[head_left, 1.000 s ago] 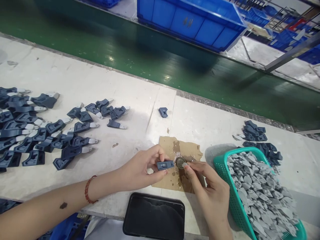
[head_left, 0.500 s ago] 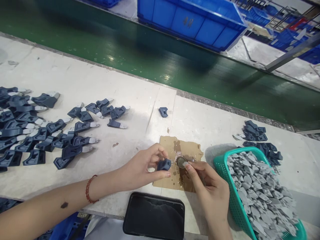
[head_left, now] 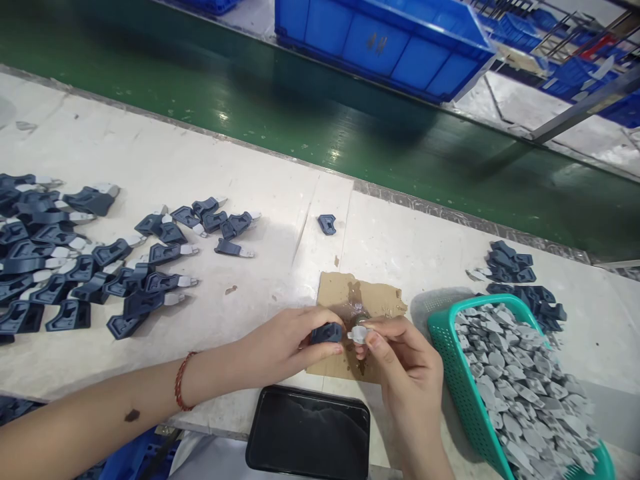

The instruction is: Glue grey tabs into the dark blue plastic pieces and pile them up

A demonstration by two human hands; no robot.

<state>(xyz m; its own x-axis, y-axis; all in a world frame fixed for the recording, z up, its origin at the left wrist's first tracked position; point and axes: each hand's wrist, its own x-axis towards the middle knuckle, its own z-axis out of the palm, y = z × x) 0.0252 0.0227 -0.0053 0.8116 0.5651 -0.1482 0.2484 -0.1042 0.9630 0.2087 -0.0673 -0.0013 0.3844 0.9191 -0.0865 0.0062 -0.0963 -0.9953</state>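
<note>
My left hand (head_left: pixel 295 340) pinches a dark blue plastic part (head_left: pixel 326 333) between thumb and fingers. Facing it from the right, my right hand (head_left: pixel 407 363) grips a small light grey plastic piece (head_left: pixel 358 334) by its rounded end. The grey piece's narrow tip points at the blue part, with a slight gap between them. Beneath both hands lies a piece of brown cardboard (head_left: pixel 327 293) with wet dark stains. A small round dish on the cardboard is mostly hidden behind my right fingers.
A green basket (head_left: pixel 453 393) full of grey pieces stands at the right, with loose blue parts (head_left: pixel 507 261) behind it. Many joined blue-and-grey parts (head_left: pixel 83 267) cover the left. A black phone (head_left: pixel 307 430) lies at the front edge. Beyond the table runs a green belt (head_left: pixel 240 127).
My right hand has drawn the grey piece away from the round dish, toward me and slightly left, up to the blue part. My left fingers have closed further around the blue part.
</note>
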